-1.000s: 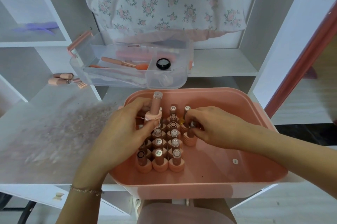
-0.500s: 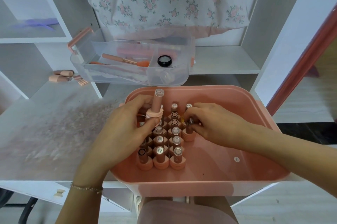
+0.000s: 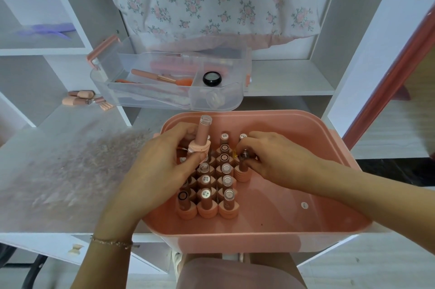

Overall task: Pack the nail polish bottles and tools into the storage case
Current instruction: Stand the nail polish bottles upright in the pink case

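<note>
The left hand (image 3: 162,166) curls its fingers round a tall pink nail polish bottle with a clear cap (image 3: 203,134), holding it upright and lifted above the rows, with a pale pink ring-shaped piece (image 3: 199,148) caught round the bottle's lower part against the thumb. The right hand (image 3: 277,159) pinches the dark cap of a second peach-based polish bottle (image 3: 243,166), which stands at the right edge of the block of upright peach and brown nail polish bottles (image 3: 209,192) on the floor of the pink plastic storage case (image 3: 282,225). The packed bottles stand touching one another directly beneath both hands, so the likeliest slip, as I judge it, is a knuckle or a lowered base nudging a neighbour and tipping a row; the raised bottle could also slide through the fingers if the loose ring shifts. Much of the case floor to the right lies bare, which leaves a toppled bottle room to roll. Beyond the case, a clear plastic tray with a pink handle (image 3: 169,98) holds a pink-handled brush (image 3: 153,76) and a small black round pot (image 3: 211,78), and more pink capped tools (image 3: 78,98) lie on the white shelf (image 3: 289,79), not yet packed.
</note>
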Demonstrator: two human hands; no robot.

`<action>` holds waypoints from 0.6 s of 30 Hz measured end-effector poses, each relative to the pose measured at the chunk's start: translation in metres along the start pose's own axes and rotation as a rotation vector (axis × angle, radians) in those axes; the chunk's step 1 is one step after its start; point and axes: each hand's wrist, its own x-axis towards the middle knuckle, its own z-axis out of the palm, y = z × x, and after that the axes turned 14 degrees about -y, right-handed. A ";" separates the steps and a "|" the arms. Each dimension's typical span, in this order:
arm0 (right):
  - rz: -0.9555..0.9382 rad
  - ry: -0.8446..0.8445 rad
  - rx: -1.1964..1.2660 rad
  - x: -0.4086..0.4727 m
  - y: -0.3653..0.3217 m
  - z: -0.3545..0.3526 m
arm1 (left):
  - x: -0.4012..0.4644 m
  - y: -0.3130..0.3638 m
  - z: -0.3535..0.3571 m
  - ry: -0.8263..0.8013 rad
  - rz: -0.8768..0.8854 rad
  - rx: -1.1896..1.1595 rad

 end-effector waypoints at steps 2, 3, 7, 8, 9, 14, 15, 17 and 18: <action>0.003 0.002 -0.008 -0.001 0.000 0.000 | 0.000 0.000 0.000 0.002 0.000 0.010; 0.003 0.003 -0.013 -0.001 0.000 0.001 | 0.000 0.000 0.000 0.002 0.000 0.014; 0.003 -0.009 -0.022 -0.001 0.001 0.001 | 0.000 0.000 0.000 0.002 0.005 0.015; 0.001 -0.012 -0.022 -0.001 0.001 0.001 | 0.000 -0.001 0.000 0.003 0.007 0.016; -0.004 -0.013 -0.022 -0.001 0.002 0.001 | 0.001 -0.001 0.000 0.003 0.008 0.018; -0.036 0.048 -0.010 -0.006 0.001 -0.003 | 0.000 -0.001 0.000 0.004 0.015 0.022; -0.049 0.101 0.018 -0.008 0.000 -0.005 | 0.000 -0.002 0.000 0.002 0.019 0.027; -0.083 0.219 0.135 -0.010 -0.004 -0.013 | -0.001 -0.001 0.000 -0.006 0.028 0.036; -0.106 0.260 0.213 -0.010 -0.007 -0.018 | -0.001 0.000 0.000 -0.014 0.033 0.040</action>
